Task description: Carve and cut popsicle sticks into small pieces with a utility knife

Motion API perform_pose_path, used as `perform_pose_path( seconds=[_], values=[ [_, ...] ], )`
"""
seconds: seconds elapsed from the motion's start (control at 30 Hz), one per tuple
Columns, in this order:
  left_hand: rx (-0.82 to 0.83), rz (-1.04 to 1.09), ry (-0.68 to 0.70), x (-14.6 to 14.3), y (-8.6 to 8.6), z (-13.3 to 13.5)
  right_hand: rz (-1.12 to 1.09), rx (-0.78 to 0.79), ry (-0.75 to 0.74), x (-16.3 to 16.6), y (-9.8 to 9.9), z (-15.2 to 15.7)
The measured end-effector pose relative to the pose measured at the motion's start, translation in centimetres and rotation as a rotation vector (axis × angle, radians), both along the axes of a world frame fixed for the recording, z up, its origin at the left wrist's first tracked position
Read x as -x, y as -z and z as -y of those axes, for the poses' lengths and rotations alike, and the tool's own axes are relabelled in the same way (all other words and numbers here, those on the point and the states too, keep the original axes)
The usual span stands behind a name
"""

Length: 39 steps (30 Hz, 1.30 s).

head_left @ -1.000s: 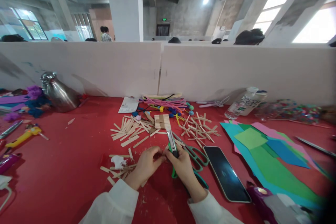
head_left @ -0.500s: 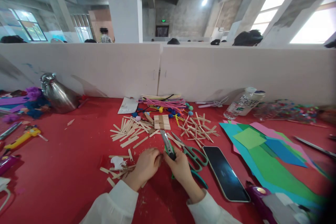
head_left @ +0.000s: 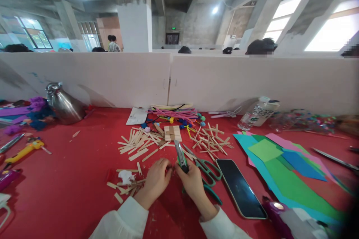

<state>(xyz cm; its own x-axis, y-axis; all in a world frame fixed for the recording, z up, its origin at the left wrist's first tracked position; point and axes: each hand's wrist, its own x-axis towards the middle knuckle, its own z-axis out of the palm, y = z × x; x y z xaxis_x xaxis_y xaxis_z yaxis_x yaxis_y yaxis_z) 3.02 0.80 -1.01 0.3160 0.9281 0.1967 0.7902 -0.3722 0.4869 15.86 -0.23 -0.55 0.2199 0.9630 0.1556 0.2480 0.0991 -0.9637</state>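
Note:
My right hand (head_left: pixel 193 181) is wrapped round a green-and-black utility knife (head_left: pixel 181 157) whose blade end points away from me. Close beside it on the red table (head_left: pixel 78 171), my left hand (head_left: pixel 155 181) is pinched shut against the knife hand; what it pinches is hidden. A small raft of glued wooden sticks (head_left: pixel 172 133) lies just beyond the knife. Loose wooden sticks (head_left: pixel 138 143) are scattered to the left and more wooden sticks (head_left: pixel 210 141) to the right. Green-handled scissors (head_left: pixel 206 170) lie right of my right hand.
A phone (head_left: pixel 240 187) lies face up at the right, then coloured paper sheets (head_left: pixel 283 160). A plastic bottle (head_left: pixel 256 114) lies on its side. Pipe cleaners (head_left: pixel 176 112) sit by the white partition (head_left: pixel 224 78). A metal kettle (head_left: pixel 63 102) and yellow glue gun (head_left: pixel 24 150) are at left.
Both hands stay together at the same spot. The knife has tilted slightly left and drawn a little nearer. The view has dipped a little.

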Motion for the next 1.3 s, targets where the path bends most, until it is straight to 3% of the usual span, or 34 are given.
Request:
perform_pose_path(
  seconds=[0.47,0.57,0.8,0.97,1.17,1.3],
  values=[
    [0.019,-0.073,0.001,-0.1,0.2,0.1,-0.1,0.048,-0.044,-0.1,-0.1,-0.1],
    [0.044,0.056,0.012,0.1,0.5,0.1,-0.149,0.06,-0.103,-0.2,0.1,-0.2],
    [0.148,0.618,-0.052,0.3,1.0,-0.3,-0.269,0.122,-0.267,0.0,0.4,0.2],
    [0.238,0.81,-0.042,0.3,1.0,-0.6,-0.358,0.196,-0.33,0.4,0.5,0.4],
    [0.256,0.775,-0.002,0.3,1.2,-0.5,-0.401,0.233,-0.323,0.4,0.6,0.3],
    [0.183,0.659,-0.008,0.4,1.4,-0.4,-0.396,0.233,-0.308,0.5,0.6,0.4]
  ],
)
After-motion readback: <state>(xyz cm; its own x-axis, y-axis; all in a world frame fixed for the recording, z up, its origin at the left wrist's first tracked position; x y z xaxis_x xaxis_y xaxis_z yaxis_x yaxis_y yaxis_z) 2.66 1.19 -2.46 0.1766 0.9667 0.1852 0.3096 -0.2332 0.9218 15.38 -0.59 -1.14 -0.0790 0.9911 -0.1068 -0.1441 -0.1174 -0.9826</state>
